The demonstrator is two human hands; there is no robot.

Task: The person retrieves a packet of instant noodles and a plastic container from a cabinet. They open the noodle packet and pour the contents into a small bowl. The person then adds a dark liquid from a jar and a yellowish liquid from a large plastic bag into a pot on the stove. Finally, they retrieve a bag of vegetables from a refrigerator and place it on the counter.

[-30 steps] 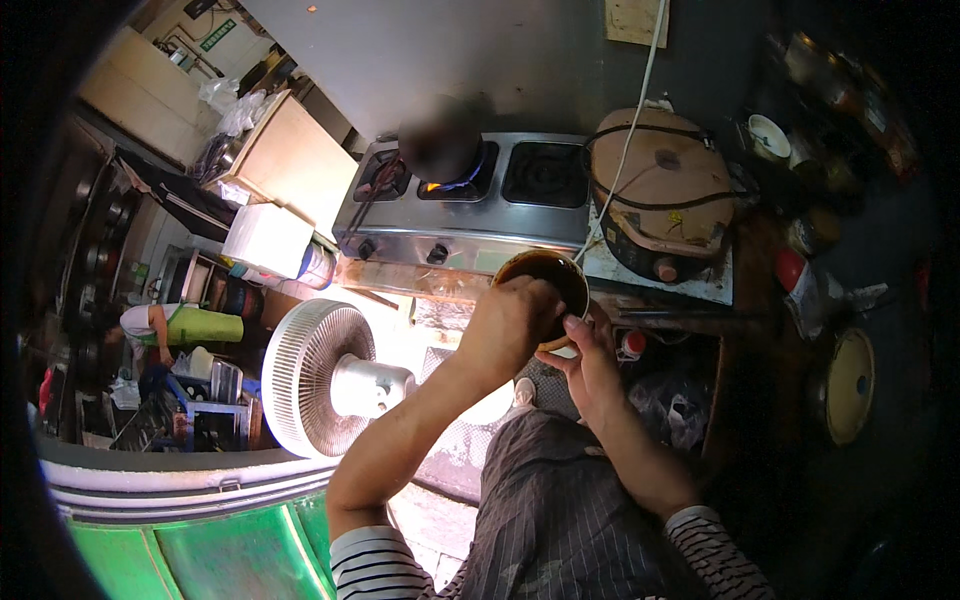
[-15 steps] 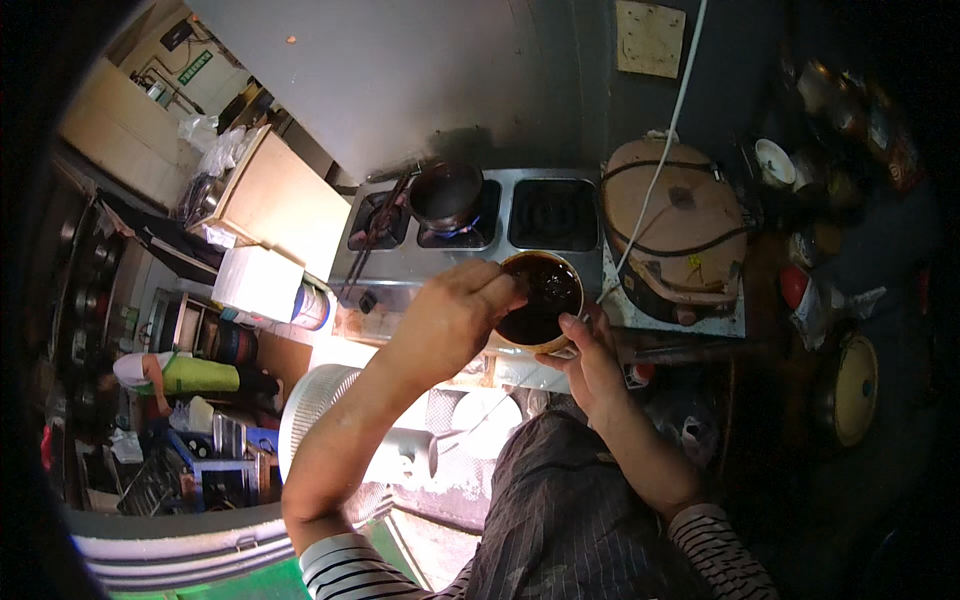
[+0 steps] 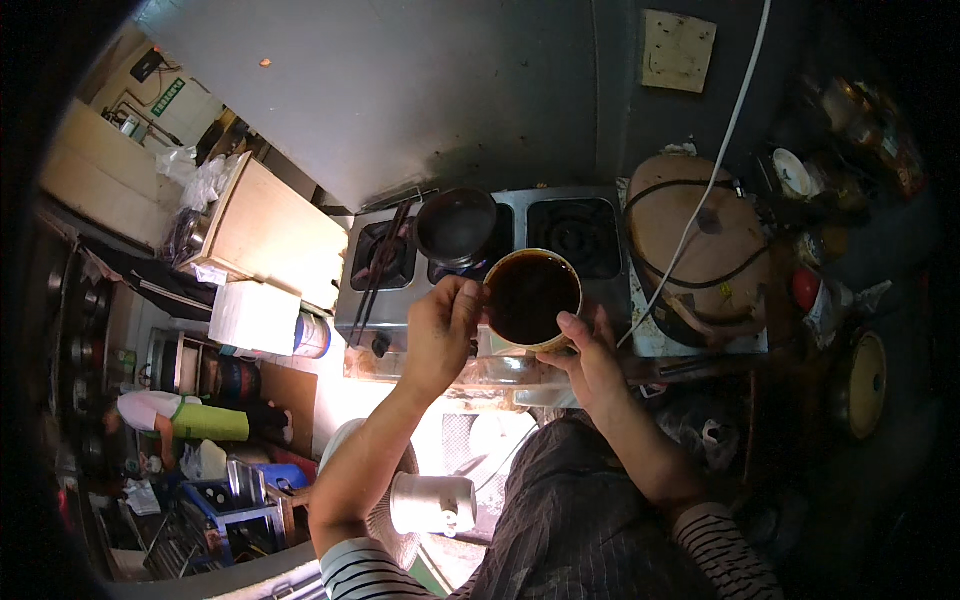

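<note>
A round bowl (image 3: 533, 298) with a pale rim and dark brown liquid in it is held up in front of the stove. My right hand (image 3: 588, 355) grips it at the lower right, with the thumb over the rim and the fingers beneath. At the left rim, my left hand (image 3: 442, 330) is closed, thumb and fingers pressed together on the bowl's edge. Behind the bowl a dark pan (image 3: 456, 226) sits on the middle burner of the steel stove (image 3: 400, 312). A pair of long dark chopsticks (image 3: 382, 265) lies across the left burner.
A strapped, lidded round vessel (image 3: 690, 225) stands right of the stove, with a white cable (image 3: 722, 160) hanging before it. To the left are a pale cabinet (image 3: 275, 235) and a white box (image 3: 255, 315). Below sits a fan (image 3: 430, 503). A person in a green apron (image 3: 212, 420) is farther left.
My left hand has drawn back from over the liquid to the bowl's left rim, and the liquid's surface looks calmer. The view has shifted; my right hand keeps its hold on the bowl.
</note>
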